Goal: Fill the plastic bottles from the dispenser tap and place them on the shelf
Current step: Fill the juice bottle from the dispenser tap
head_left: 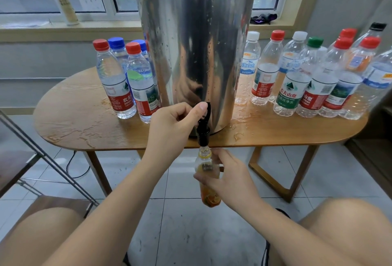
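Your bare knees (42, 236) are closest to the lens, with both forearms running forward between them. Far left: a slanted metal frame (48, 157) stands on the tiled floor, beside the wooden table (84, 125), whose top is wet with puddles. On the table's left end is a cluster of capped bottles (125, 83) with red and blue caps, just beside the steel dispenser (195, 53). Your left hand (174, 123) has its fingers curled and its thumb pressed on top of the black tap lever (206, 109), gripping it. Below the table edge, the orange-label bottle (209, 196) hangs upright and uncapped, mouth right at the tap spout (203, 138). I can't tell whether water is flowing. Your right hand (227, 178) wraps its fingers round the bottle's middle and holds it there. Right of the dispenser is a longer row of bottles (307, 83) with white, red, green and black caps, packed close together on the table's right end.
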`<control>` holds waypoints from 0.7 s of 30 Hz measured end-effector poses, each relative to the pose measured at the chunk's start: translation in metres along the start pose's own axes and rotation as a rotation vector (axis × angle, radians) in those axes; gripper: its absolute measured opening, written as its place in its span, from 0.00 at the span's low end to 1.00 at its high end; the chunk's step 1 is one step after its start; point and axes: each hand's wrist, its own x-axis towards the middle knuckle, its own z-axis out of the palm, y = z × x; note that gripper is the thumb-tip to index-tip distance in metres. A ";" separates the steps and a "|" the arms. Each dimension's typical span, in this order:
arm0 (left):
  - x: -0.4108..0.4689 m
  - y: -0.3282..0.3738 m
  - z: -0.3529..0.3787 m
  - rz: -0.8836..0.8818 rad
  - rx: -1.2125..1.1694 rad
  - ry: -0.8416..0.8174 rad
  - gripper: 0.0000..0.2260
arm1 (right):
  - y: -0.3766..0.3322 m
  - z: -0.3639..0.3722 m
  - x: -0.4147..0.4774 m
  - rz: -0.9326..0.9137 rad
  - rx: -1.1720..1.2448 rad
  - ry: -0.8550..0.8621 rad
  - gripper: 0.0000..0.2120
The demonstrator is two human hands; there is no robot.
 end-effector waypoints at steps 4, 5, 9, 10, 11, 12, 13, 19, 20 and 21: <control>0.001 0.000 0.003 -0.024 0.011 0.025 0.23 | 0.000 0.001 -0.001 0.001 -0.004 0.000 0.33; 0.001 0.000 0.002 -0.025 0.014 0.025 0.23 | 0.000 0.001 -0.001 0.002 0.004 -0.001 0.33; 0.001 0.001 0.001 -0.040 0.003 0.010 0.22 | 0.000 0.001 -0.001 0.005 0.009 -0.002 0.34; 0.001 0.002 0.001 -0.048 -0.002 0.009 0.22 | -0.001 0.001 -0.001 0.007 0.007 -0.003 0.34; 0.000 0.002 0.001 -0.055 -0.006 0.009 0.22 | -0.001 0.001 -0.001 0.014 0.000 -0.009 0.34; 0.000 0.003 0.001 -0.059 -0.008 0.011 0.23 | -0.001 0.001 -0.001 0.021 -0.008 -0.014 0.34; 0.000 0.003 0.001 -0.060 -0.007 0.014 0.23 | -0.002 0.000 -0.001 0.029 -0.013 -0.018 0.35; -0.001 0.003 0.001 -0.049 0.011 0.020 0.22 | -0.002 0.002 -0.001 0.069 -0.005 -0.033 0.35; -0.001 0.004 0.001 -0.050 0.011 0.017 0.22 | -0.002 0.002 -0.001 0.074 -0.004 -0.032 0.35; -0.001 0.004 0.001 -0.050 0.010 0.015 0.22 | -0.003 0.002 -0.001 0.078 0.000 -0.030 0.35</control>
